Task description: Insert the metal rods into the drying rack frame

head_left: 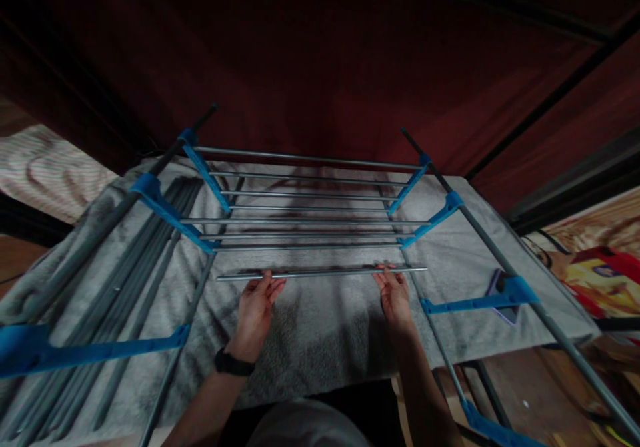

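A thin silver metal rod (325,273) lies level across the middle of the view, above a grey blanket. My left hand (256,302), with a black band on the wrist, pinches it near its left end. Near its right end, the fingers of my right hand (393,292) close on it too. Beyond the rod stands a rack frame of grey tubes, with several crossbars (310,222) fixed between blue plastic brackets (167,212) on the left and blue brackets (436,218) on the right. Closer to me, a left blue bracket (110,352) and a right blue bracket (465,305) have no bar between them.
Several loose grey tubes (125,287) lie on the blanket (320,340) at the left. A phone-like flat object (509,312) is partly behind the right bracket. Dark red panels (310,67) rise at the back. A red and yellow package (603,280) sits at the far right.
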